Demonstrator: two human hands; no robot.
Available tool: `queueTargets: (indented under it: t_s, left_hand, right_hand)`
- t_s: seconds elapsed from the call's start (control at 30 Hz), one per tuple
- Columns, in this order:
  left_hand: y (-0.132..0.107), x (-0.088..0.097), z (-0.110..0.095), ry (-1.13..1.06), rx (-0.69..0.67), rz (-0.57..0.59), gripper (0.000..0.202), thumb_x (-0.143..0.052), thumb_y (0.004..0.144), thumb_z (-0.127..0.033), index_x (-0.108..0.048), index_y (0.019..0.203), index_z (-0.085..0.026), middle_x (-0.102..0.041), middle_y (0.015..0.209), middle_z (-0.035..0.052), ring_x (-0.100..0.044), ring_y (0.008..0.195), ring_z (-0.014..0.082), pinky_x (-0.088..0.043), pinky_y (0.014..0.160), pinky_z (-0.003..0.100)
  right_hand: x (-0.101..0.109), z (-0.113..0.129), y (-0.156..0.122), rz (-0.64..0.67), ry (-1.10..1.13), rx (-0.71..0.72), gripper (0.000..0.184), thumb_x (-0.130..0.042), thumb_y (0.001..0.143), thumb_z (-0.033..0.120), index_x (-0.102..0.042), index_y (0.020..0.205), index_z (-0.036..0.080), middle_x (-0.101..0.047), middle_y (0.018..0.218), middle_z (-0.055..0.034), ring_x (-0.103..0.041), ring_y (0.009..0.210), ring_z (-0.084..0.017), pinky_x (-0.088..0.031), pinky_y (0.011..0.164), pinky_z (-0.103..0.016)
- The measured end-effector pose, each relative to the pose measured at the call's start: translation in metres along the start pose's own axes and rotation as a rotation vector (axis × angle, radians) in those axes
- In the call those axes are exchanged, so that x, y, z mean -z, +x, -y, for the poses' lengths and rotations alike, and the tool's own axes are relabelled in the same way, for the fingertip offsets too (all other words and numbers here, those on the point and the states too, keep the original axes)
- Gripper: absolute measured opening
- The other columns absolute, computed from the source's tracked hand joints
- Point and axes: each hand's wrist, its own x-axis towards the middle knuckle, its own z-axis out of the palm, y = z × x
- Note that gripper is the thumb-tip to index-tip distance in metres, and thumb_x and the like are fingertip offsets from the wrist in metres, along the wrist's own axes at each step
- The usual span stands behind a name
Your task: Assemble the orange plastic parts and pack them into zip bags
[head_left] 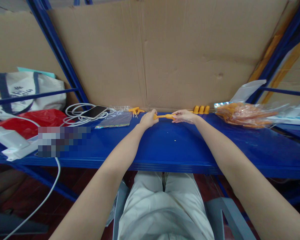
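Observation:
Between my hands, just above the blue table, stretches a thin orange ribbed plastic piece. My left hand is closed on its left end, and an orange bit shows at the fingertips. The fingers of my right hand pinch the wider right end. Left of my left hand lie some orange branched plastic parts with small metallic bits by them. Behind my right hand stand several orange rounded caps in a row.
At right lies a clear bag of orange parts. On the left are a flat plastic bag, a phone on coiled white cable, a red bag and a white power strip. A cardboard sheet stands behind.

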Motion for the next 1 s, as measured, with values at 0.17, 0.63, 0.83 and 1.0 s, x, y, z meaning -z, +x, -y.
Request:
queueTargets:
  t_s: [0.17, 0.63, 0.83, 1.0]
  left_hand:
    - [0.001, 0.0, 0.001, 0.007, -0.01, -0.006, 0.03, -0.061, 0.086, -0.024, -0.055, 0.116, -0.02, -0.074, 0.096, 0.0066, -0.069, 0.092, 0.0216, -0.049, 0.08, 0.028]
    - [0.001, -0.004, -0.001, 0.037, 0.009, -0.002, 0.033, -0.062, 0.086, -0.027, -0.056, 0.117, -0.021, -0.073, 0.104, 0.0085, -0.069, 0.1, 0.0242, -0.049, 0.08, 0.029]
    - [0.001, -0.002, -0.001, 0.038, 0.003, -0.013, 0.031, -0.06, 0.087, -0.026, -0.055, 0.117, -0.02, -0.074, 0.103, 0.0081, -0.069, 0.098, 0.0231, -0.048, 0.079, 0.028]
    - [-0.001, 0.001, -0.001, 0.033, -0.003, -0.028, 0.03, -0.06, 0.087, -0.024, -0.056, 0.117, -0.02, -0.074, 0.101, 0.0078, -0.069, 0.098, 0.0234, -0.048, 0.079, 0.028]
  right_hand:
    - [-0.002, 0.004, -0.002, 0.004, 0.017, -0.053, 0.019, -0.064, 0.095, 0.033, -0.062, 0.091, 0.015, -0.072, 0.072, -0.007, -0.068, 0.057, -0.012, -0.058, 0.06, -0.021]
    - [-0.002, 0.007, -0.005, 0.023, -0.002, -0.13, 0.012, -0.06, 0.097, 0.026, -0.06, 0.093, 0.015, -0.073, 0.072, -0.0072, -0.069, 0.061, -0.013, -0.057, 0.064, -0.022]
    - [0.003, 0.005, -0.005, 0.063, 0.024, -0.136, 0.003, -0.06, 0.096, 0.017, -0.062, 0.093, 0.015, -0.074, 0.075, -0.0063, -0.068, 0.062, -0.012, -0.056, 0.071, -0.023]
    - [-0.002, 0.009, -0.004, 0.088, -0.025, -0.173, 0.045, -0.046, 0.101, 0.045, -0.062, 0.075, 0.012, -0.07, 0.065, -0.0095, -0.062, 0.052, -0.012, -0.049, 0.052, -0.02]
